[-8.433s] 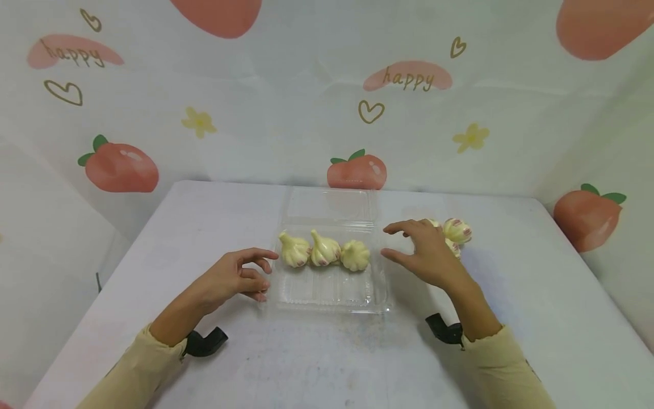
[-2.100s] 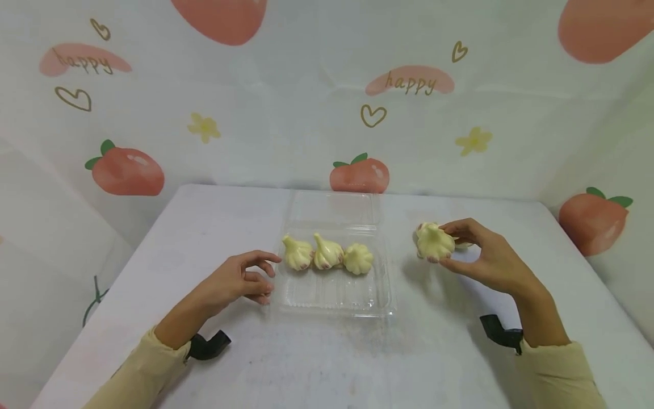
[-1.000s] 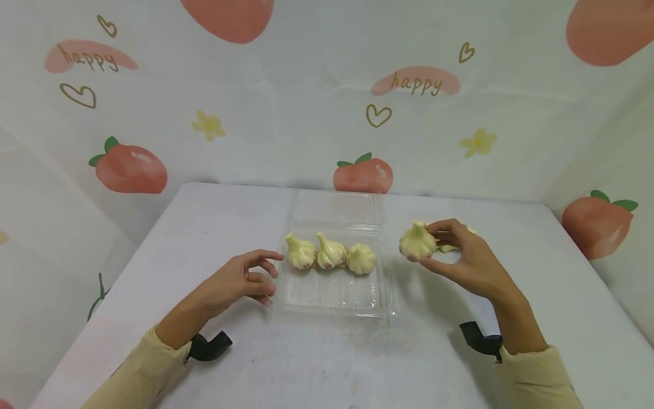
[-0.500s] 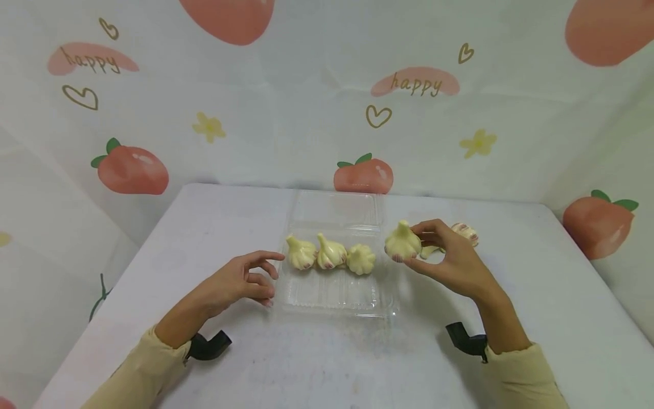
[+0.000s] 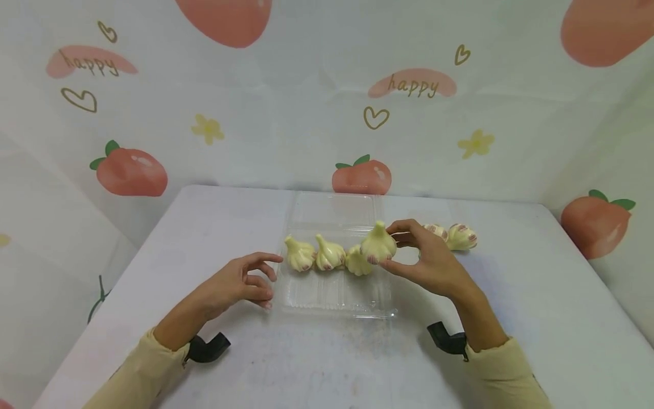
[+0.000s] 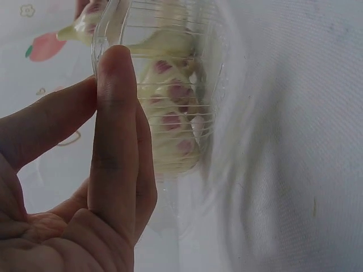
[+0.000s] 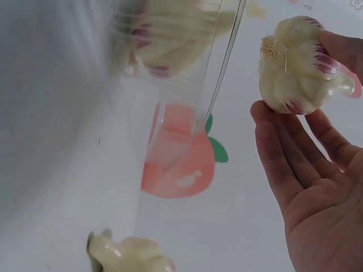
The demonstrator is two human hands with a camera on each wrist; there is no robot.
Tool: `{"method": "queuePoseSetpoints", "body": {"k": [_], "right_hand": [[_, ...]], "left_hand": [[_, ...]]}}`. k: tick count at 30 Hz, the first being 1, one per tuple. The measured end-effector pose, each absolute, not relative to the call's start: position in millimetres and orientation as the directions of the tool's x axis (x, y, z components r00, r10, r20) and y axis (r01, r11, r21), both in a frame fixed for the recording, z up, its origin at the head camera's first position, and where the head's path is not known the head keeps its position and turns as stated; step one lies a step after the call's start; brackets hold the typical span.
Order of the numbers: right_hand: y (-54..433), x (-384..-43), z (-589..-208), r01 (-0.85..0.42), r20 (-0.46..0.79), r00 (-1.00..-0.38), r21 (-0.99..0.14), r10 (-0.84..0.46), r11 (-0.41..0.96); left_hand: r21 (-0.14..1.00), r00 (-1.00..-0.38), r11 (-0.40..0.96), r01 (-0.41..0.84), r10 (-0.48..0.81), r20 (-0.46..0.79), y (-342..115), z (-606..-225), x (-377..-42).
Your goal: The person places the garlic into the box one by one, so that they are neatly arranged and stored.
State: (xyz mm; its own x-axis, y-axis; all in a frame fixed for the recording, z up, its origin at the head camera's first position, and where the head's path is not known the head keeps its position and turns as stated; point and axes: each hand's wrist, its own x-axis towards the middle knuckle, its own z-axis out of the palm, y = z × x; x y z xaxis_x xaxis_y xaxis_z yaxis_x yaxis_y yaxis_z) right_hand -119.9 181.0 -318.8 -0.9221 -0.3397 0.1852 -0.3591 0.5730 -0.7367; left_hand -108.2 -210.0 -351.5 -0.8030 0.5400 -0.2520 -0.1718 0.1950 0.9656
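Note:
A garlic bulb (image 5: 378, 244), stem up, is pinched between the thumb and fingers of my right hand (image 5: 431, 258), raised over the right side of a clear plastic clamshell box (image 5: 332, 295). The right wrist view shows the roots and purple streaks of this held bulb (image 7: 300, 68). Inside the opened box, three garlic bulbs (image 5: 330, 253) sit in a row at the back; the held one partly covers the rightmost. My left hand (image 5: 240, 281) stays by the box's left side, fingers loosely extended, fingertips right at its rim (image 6: 102, 51).
Beyond my right hand, more garlic bulbs (image 5: 462, 237) lie on the white table (image 5: 306, 363), partly hidden by the hand. The box's clear lid (image 5: 334, 209) lies folded back toward the fruit-printed backdrop (image 5: 286, 130).
My right hand took up a garlic bulb from the pile on the right and has carried it left, from beside the box to over its right side. The left hand stays about where it was.

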Motion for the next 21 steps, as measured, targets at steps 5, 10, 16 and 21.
{"method": "queuePoseSetpoints", "body": {"k": [5, 10, 16, 21], "right_hand": [[172.1, -119.8, -319.1, -0.385, 0.203, -0.908, -0.750, -0.367, 0.538], [164.9, -120.7, -318.5, -0.389, 0.200, -0.904, -0.752, -0.378, 0.532], [153.9, -119.6, -319.1, -0.379, 0.178, -0.899, -0.775, -0.400, 0.505], [143.8, -118.6, -320.7, -0.375, 0.167, -0.893, -0.789, -0.417, 0.487]], "left_hand": [[0.963, -0.807, 0.207, -0.174, 0.530, -0.259, -209.9, -351.1, -108.4], [0.963, -0.808, 0.203, -0.178, 0.529, -0.260, -209.6, -351.5, -108.5], [0.962, -0.809, 0.202, -0.184, 0.524, -0.265, -209.9, -351.0, -108.3], [0.962, -0.810, 0.206, -0.181, 0.523, -0.265, -210.1, -350.8, -108.4]]}}
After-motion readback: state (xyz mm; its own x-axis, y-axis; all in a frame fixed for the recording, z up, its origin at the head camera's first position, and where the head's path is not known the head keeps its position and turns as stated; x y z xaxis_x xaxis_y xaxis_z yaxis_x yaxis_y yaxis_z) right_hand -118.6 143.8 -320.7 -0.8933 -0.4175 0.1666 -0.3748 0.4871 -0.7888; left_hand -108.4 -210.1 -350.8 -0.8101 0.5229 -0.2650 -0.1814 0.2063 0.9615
